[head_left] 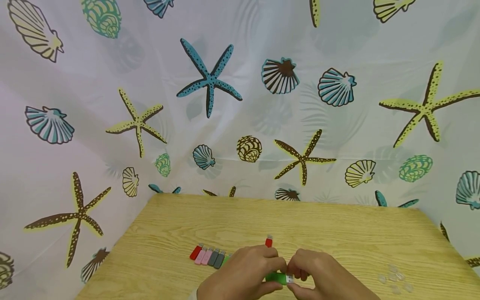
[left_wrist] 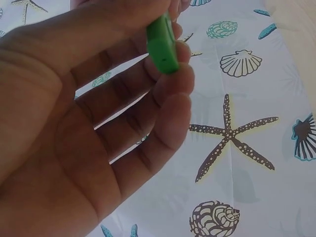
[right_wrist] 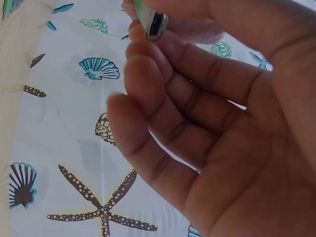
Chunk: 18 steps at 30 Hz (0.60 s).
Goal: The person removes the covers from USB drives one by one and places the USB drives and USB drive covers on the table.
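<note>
A green USB flash drive (head_left: 276,278) is held level between both hands, above the near part of the table. My left hand (head_left: 245,271) pinches its green body between thumb and fingers; in the left wrist view the rounded end of the drive (left_wrist: 164,52) sticks out past the fingertips. At the other end, the thumb and index finger of my right hand (head_left: 318,273) pinch close around the metal plug. The right wrist view shows the plug's open end (right_wrist: 157,25) between those fingertips, while the remaining fingers curl loosely below.
Left of the hands lies a row of flash drives, with a red one (head_left: 196,252), pink ones (head_left: 206,257), grey ones (head_left: 219,260) and a green one partly hidden. Another red drive (head_left: 268,241) lies behind the left hand. Several small clear pieces (head_left: 393,276) are scattered at the right.
</note>
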Available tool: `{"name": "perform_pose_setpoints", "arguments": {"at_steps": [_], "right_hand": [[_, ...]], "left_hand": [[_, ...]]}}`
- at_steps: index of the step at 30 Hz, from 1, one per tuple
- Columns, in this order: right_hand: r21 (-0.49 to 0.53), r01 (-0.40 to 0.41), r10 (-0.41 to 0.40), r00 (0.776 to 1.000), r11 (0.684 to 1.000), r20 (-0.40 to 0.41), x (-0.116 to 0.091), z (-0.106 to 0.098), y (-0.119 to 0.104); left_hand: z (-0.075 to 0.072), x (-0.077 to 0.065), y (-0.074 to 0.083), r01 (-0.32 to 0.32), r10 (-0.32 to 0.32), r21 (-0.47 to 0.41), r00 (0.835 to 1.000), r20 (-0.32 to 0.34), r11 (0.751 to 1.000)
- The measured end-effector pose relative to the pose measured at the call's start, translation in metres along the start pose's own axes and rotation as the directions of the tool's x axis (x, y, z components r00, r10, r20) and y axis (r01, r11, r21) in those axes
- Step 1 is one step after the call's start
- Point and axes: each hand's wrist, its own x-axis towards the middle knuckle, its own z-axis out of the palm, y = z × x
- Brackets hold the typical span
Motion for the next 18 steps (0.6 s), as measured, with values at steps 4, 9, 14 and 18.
{"name": "perform_pose_setpoints", "arguments": {"at_steps": [4,9,14,18], "right_hand": [[-0.006,0.014,-0.014,1.000,1.000,-0.004,0.0003,0.0007,0.0006],[-0.006,0.019,-0.019,1.000,1.000,-0.011,0.0007,0.0008,0.0003],[0.011,0.011,-0.011,1.000,1.000,0.004,0.0003,-0.0001,-0.0002],[0.029,-0.019,0.019,1.000,0.999,0.021,0.0007,-0.0018,-0.0023]], "left_hand": [[-0.0015,0.0003,0.0002,0.008,-0.008,-0.016,1.000,0.021,1.000],[-0.0021,-0.0003,0.0004,0.001,0.000,-0.018,1.000,0.021,1.000],[-0.0024,-0.0008,-0.0002,-0.001,0.001,-0.027,1.000,0.026,1.000],[-0.0034,-0.0020,-0.0010,-0.004,0.005,-0.038,1.000,0.028,0.999]]}}
